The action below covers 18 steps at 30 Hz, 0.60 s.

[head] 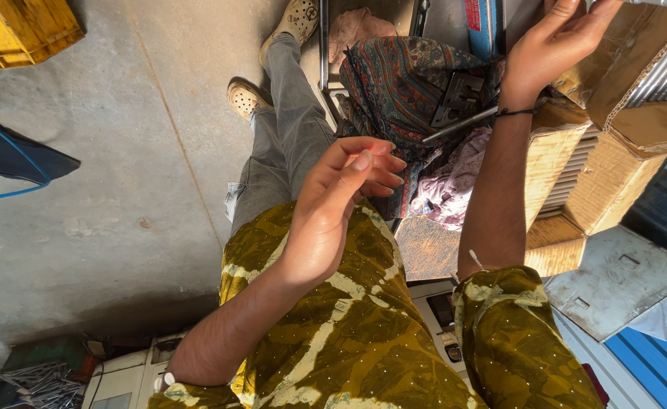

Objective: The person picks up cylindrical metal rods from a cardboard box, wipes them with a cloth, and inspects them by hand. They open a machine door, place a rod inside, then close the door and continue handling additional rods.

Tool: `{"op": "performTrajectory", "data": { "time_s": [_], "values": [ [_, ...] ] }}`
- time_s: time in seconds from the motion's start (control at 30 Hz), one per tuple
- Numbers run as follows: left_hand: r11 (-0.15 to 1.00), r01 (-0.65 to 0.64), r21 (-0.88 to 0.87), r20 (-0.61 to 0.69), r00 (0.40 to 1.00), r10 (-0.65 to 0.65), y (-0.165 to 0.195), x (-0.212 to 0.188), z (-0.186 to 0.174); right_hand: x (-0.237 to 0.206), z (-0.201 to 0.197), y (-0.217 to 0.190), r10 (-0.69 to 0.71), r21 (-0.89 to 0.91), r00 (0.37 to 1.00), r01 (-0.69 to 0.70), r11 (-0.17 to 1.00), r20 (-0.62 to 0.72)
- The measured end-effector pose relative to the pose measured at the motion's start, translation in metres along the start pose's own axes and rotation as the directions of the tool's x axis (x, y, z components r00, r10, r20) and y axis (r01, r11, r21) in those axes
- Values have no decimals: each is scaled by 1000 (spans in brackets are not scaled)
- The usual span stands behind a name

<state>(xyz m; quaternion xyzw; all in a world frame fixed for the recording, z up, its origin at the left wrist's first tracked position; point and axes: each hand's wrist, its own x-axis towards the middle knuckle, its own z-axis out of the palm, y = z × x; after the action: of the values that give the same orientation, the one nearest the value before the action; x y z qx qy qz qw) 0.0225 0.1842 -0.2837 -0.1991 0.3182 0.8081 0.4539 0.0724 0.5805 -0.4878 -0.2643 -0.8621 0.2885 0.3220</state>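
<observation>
My right hand (553,45) reaches up to the top right and grips the edge of an open cardboard box (636,83) that holds ribbed metal pieces. Its fingertips lie on the box flap. A thin black band circles that wrist. My left hand (345,189) hovers in front of my chest above my grey trouser leg (292,129). Its fingers are curled in toward the thumb, and nothing shows between them. Both sleeves are olive with yellow streaks.
A patterned cloth (402,83) and a pink cloth (455,182) lie beside a black metal plate with a rod (458,102). More corrugated boxes (576,197), a grey metal sheet (621,280), a yellow crate (15,30) and a heap of nails (42,379) stand around on the concrete floor.
</observation>
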Motion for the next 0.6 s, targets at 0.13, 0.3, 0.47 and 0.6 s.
{"op": "performTrajectory", "data": {
  "time_s": [0.13, 0.3, 0.47, 0.6],
  "values": [
    [1000, 17, -6, -2, 1000, -17, 1, 0, 2, 0, 1, 0, -47, -55, 999, 48, 997, 6],
    [1000, 21, 4, -4, 1000, -21, -2, -2, 3, 2, 1, -5, -24, 57, 1000, 23, 998, 20],
    [1000, 17, -1, 2, 1000, -17, -7, -3, 6, 4, 0, -6, -35, 9, 999, 35, 999, 16],
    [1000, 7, 0, 2, 1000, -7, -7, -6, 8, 6, 2, -7, -103, 6, 995, 103, 995, 4]
  ]
}}
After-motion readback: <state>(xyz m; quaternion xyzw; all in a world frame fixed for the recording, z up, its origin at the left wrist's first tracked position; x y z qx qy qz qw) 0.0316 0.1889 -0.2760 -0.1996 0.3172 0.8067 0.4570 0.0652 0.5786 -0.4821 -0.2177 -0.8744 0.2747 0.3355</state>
